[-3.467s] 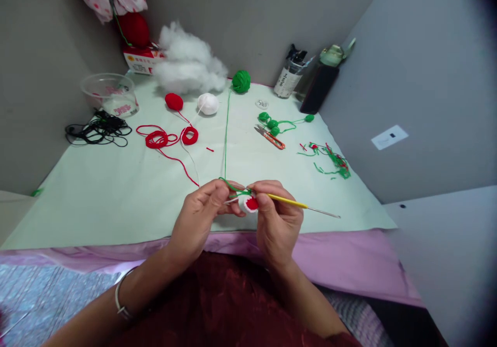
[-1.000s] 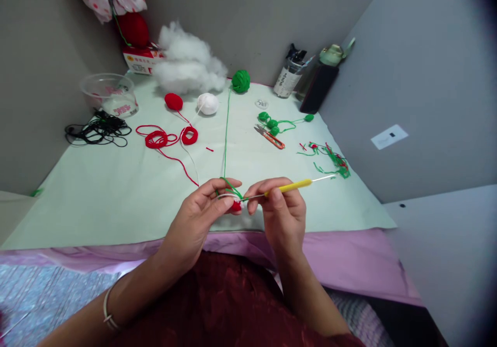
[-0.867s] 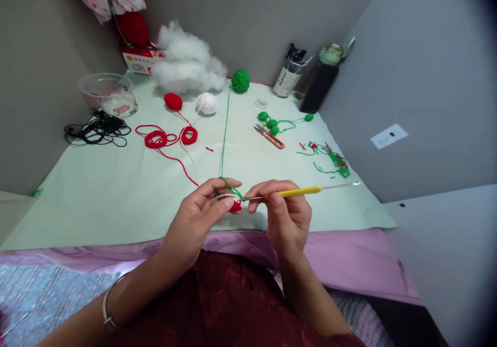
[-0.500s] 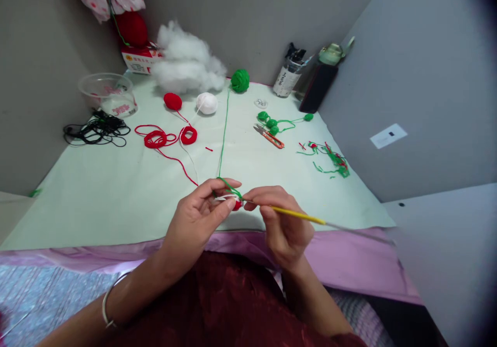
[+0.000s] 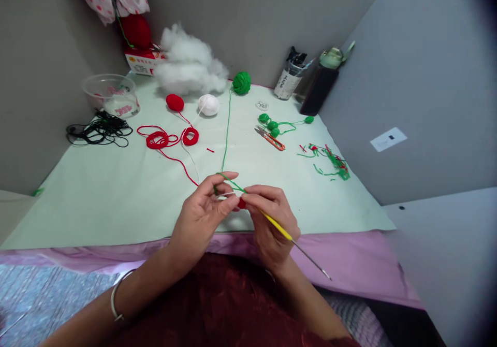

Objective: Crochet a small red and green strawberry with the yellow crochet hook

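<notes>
Between thumb and fingers, my left hand (image 5: 202, 207) pinches a small red crocheted piece (image 5: 242, 202), mostly hidden by fingertips. Green yarn (image 5: 226, 140) runs from a green ball (image 5: 241, 83) down over my left index finger to the piece. My right hand (image 5: 274, 222) holds a crochet hook with a yellow grip (image 5: 277, 225); its fingertips touch the piece, and the hook's bare metal end points down to the right. The working tip of the hook is hidden. White yarn shows by my left fingers.
Red yarn coils (image 5: 157, 140), a red ball (image 5: 174, 102) and a white ball (image 5: 208, 105) lie left. Orange-handled snips (image 5: 275, 141), green balls and yarn scraps (image 5: 336, 164) lie right. Behind are white stuffing (image 5: 190, 62), a plastic tub (image 5: 124, 103), a pen cup (image 5: 288, 82) and a bottle (image 5: 320, 85).
My right hand has turned and moved closer to my left. The hook now slants more steeply downward, and its far end has swung down and left.
</notes>
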Available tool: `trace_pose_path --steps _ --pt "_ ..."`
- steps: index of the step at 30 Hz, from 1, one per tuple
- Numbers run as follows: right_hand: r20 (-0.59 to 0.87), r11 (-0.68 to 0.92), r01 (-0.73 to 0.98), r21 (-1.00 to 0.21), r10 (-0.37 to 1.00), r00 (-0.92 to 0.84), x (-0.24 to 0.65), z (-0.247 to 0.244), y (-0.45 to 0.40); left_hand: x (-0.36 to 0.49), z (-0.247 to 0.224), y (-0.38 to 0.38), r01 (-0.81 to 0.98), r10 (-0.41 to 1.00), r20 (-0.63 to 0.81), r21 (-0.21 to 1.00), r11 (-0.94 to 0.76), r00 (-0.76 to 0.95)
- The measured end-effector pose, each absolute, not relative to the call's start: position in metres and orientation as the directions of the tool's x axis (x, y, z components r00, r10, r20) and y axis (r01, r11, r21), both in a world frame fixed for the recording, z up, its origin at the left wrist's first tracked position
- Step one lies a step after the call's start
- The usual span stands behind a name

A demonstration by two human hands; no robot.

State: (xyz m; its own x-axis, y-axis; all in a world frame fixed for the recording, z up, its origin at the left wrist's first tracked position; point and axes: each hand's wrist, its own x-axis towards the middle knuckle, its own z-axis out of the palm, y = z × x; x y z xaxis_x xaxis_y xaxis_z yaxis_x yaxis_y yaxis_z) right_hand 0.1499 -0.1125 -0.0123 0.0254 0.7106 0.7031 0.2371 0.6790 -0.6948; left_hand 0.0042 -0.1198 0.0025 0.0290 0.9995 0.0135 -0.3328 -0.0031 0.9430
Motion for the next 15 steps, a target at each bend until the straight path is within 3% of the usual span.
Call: trace_pose_path --steps 5,15 --pt "0.67 0.662 0.197 -0.723 0.742 -0.036 0.155 -0.008 -0.111 -0.002 -0.004 -0.115 -0.014 0.961 0.267 0.963 -0.269 -0.066" --pt "0.654 0.652 0.162 -0.741 0.755 -0.053 0.156 -0.008 -0.111 -0.014 -0.005 -0.108 0.185 0.861 0.501 0.841 -0.508 0.086"
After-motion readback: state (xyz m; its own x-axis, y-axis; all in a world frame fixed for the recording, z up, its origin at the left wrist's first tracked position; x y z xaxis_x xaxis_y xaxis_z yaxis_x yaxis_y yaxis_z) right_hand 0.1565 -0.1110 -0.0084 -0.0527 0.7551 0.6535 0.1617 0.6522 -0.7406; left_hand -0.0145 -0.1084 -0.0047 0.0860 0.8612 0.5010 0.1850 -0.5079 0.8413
